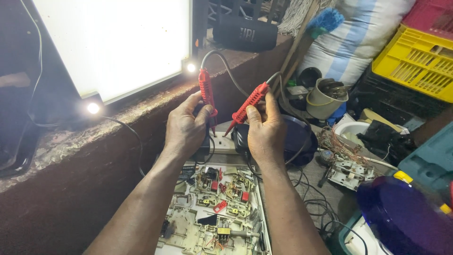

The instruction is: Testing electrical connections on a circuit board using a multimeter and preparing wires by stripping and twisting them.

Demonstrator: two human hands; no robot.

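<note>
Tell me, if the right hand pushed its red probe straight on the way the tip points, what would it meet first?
Probably the white socket strip. The right hand aims its red probe down and leftward, and the tip ends just above the strip, beside the left hand. Depth is hard to judge.

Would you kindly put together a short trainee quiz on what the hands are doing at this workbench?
1. True or false: each hand holds a red test probe.
2. What lies directly below the forearms? A) open circuit assembly B) yellow crate C) speaker
3. Toward what do the probe tips point?

Key:
1. True: left hand holds the left red probe, right hand the right red probe.
2. A, the circuit assembly.
3. The white power strip.
</note>
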